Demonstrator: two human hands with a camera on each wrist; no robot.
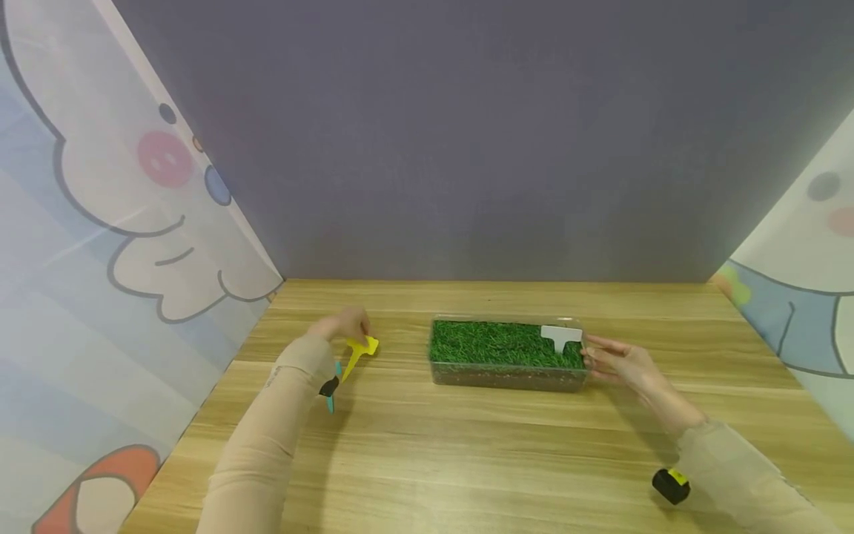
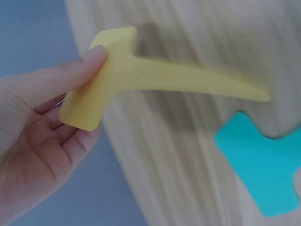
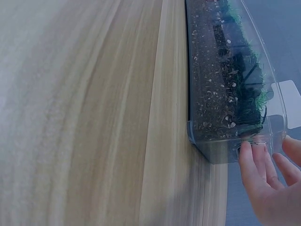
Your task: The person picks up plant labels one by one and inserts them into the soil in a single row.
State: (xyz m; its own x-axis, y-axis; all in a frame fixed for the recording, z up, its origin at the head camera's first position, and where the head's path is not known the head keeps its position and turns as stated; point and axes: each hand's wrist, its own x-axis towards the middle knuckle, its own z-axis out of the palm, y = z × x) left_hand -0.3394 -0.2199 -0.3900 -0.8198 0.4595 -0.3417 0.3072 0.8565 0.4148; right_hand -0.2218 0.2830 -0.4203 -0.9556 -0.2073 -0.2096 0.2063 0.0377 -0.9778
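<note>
the left hand [image 1: 343, 324] pinches the head of a yellow plant tag [image 2: 141, 80] between thumb and fingers, holding it lifted above the wooden table [image 1: 467, 445], well to the left of the clear planter box [image 1: 507, 374]. a teal plant tag [image 2: 263, 165] lies flat on the table just below the yellow one. the right hand [image 1: 623, 363] has its fingers extended, fingertips touching the right end wall of the box; it grasps nothing. the box holds soil topped with green turf [image 1: 494, 343], and 1 white plant tag [image 1: 563, 337] stands upright in the turf at the right end.

step in hand, as judged: the yellow tag is picked up and the box is steadied. the next move would call for carrying the tag over the turf, point downward, and pressing it in clear of the white tag, with the box braced against sliding.
</note>
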